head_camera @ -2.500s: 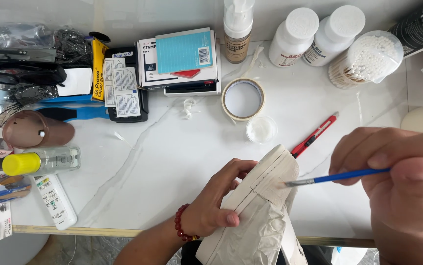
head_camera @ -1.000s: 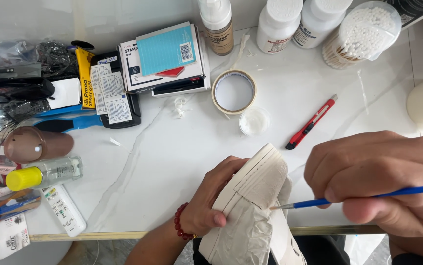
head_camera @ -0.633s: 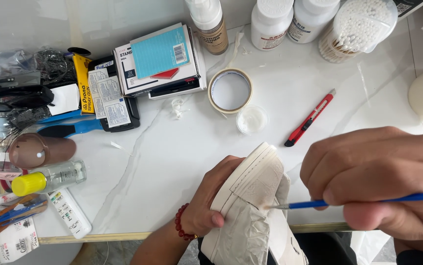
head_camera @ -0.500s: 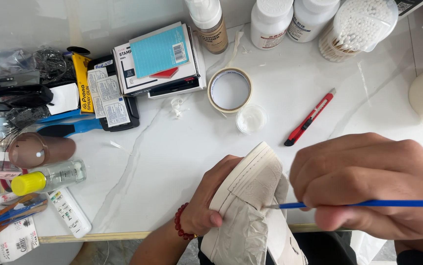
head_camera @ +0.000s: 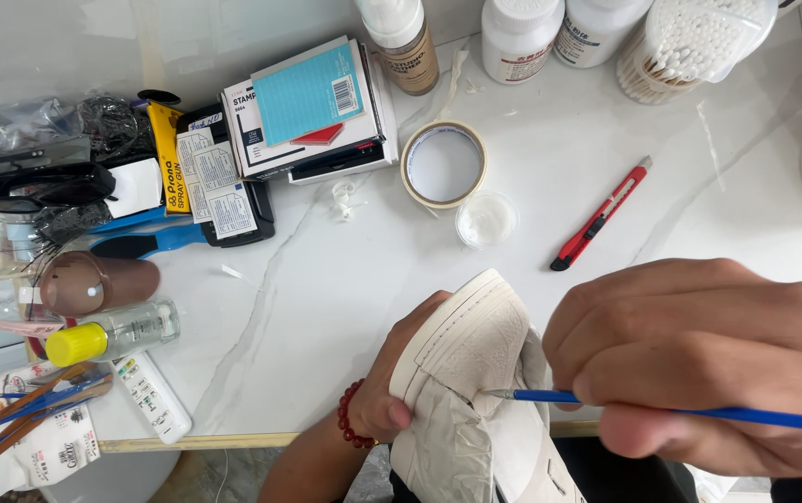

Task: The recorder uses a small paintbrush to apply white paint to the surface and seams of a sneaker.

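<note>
Since a moment ago, the right hand (head_camera: 708, 359) has slid a bit to the right and the whole view has tipped, so the bottles at the back sit higher in the picture. The shoe has hardly moved at all.

The white shoe (head_camera: 471, 373) is down at the near edge of the table (head_camera: 326, 279), partly hanging past it. It lies tilted, with its sole side turned up and its long line running from the lower middle up toward the right. Crinkly pale tape or paper covers its lower part. The left hand (head_camera: 401, 373) grips it from the left side, fingers curled tight around the edge of the sole (a red bead bracelet (head_camera: 350, 419) sits on that wrist).

The right hand's fingers are pinched together on a thin blue brush (head_camera: 680, 410). The brush lies almost flat, pointing left. Its tip touches the shoe just under the sole edge, near the middle. So the shoe is to the left of the right hand's fingers, and the brush crosses the shoe's long line.

Further back on the table, well apart from the hands, lie a red knife (head_camera: 601, 214), a tape roll (head_camera: 444, 164), and a small clear cup (head_camera: 485, 220). At the left are a yellow-capped bottle (head_camera: 112, 333) and some spare brushes (head_camera: 24, 410).
</note>
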